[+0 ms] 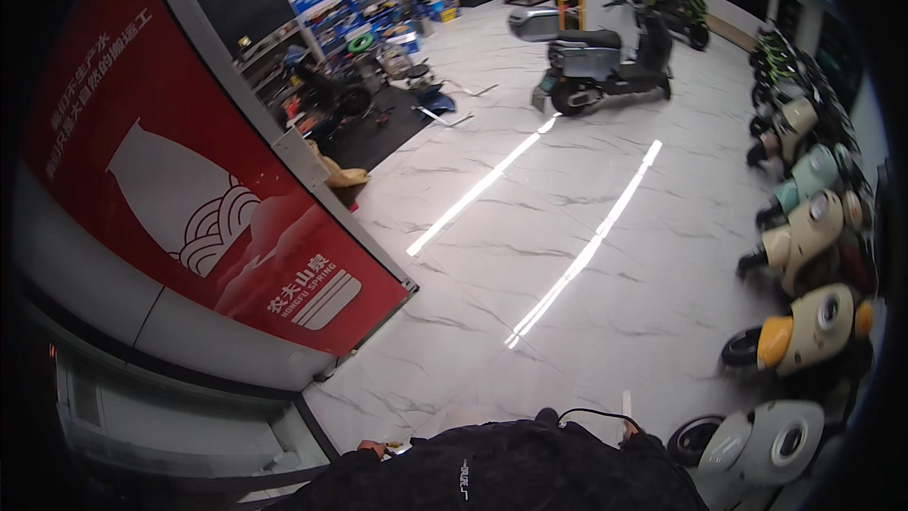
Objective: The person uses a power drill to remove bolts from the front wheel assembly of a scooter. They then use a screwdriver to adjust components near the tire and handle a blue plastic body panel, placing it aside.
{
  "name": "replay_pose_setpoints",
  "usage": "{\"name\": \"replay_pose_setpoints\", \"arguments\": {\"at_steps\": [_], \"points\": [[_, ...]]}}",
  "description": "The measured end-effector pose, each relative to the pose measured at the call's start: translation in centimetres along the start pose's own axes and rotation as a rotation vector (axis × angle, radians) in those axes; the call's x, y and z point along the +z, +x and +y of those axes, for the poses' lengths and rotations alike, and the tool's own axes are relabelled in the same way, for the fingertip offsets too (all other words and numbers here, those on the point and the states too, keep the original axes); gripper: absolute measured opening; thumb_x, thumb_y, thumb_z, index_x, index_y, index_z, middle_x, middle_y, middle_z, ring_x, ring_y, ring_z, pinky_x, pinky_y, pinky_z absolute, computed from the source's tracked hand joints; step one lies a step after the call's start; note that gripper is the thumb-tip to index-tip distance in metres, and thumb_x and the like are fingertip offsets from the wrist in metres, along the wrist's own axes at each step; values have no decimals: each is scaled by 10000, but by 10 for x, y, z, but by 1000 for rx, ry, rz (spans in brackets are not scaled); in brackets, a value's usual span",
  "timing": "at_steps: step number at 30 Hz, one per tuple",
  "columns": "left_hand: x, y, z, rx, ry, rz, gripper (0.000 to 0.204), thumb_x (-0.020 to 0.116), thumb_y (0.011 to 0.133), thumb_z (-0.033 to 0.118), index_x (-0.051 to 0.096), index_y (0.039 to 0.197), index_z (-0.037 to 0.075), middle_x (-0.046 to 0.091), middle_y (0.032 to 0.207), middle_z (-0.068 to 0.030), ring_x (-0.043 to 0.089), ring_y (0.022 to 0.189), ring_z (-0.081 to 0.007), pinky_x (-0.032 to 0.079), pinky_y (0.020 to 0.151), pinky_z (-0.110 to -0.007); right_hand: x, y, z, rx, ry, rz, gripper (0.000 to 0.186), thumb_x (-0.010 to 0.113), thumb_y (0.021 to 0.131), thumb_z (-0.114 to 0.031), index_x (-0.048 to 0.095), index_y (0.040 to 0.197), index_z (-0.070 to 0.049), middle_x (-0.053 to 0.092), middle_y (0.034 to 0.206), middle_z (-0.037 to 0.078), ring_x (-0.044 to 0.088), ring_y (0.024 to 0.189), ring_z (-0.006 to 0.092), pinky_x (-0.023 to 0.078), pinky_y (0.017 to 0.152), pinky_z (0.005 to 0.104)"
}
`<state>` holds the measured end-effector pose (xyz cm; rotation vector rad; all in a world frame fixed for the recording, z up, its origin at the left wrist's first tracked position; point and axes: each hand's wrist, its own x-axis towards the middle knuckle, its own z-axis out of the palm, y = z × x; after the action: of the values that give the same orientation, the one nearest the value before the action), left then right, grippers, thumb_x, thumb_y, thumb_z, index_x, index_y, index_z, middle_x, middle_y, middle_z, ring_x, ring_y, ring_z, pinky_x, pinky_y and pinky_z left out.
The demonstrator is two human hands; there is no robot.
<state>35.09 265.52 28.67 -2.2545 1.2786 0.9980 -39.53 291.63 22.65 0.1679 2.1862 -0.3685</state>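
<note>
Dark sleeves and the front of a black jacket (pixel 492 459) fill the lower edge. My left hand (pixel 372 448) shows just past its cuff, its fingers curled by a small yellowish and shiny thing too small to name. On the other side only a sliver of my right hand (pixel 631 429) comes out of the sleeve; its fingers are mostly hidden. A pale strip (pixel 626 404) lies beside it, and I cannot tell whether the hand touches it. A black cable (pixel 591 411) curves over the jacket front toward the right arm.
A red-panelled upright cabinet or door (pixel 236 208) stands close on the left. Several scooters, one cream and yellow (pixel 809 331), line the right side. A grey scooter (pixel 605 61) stands farther ahead on the marbled floor (pixel 454 322). Parts lie around a dark mat (pixel 378 137).
</note>
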Motion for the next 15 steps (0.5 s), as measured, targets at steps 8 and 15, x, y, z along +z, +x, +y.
{"name": "replay_pose_setpoints", "arguments": {"at_steps": [8,15], "points": [[-87,137,158,108,66,7,500,685,918,543,847,1072,95,808,1084,-178,753,1059,-375,581,981,-458,-1,53,-358,-152,88,46,762,764,851,-745,745,860,16,695,707,150,651,588,285,522,570,456],[-265,286,480,620,113,47,577,591,985,587,821,1046,62,765,1020,-259,729,1031,-462,567,907,-540,94,14,-446,-66,114,106,811,772,826,-751,773,916,55,740,793,168,711,702,307,570,703,459]]}}
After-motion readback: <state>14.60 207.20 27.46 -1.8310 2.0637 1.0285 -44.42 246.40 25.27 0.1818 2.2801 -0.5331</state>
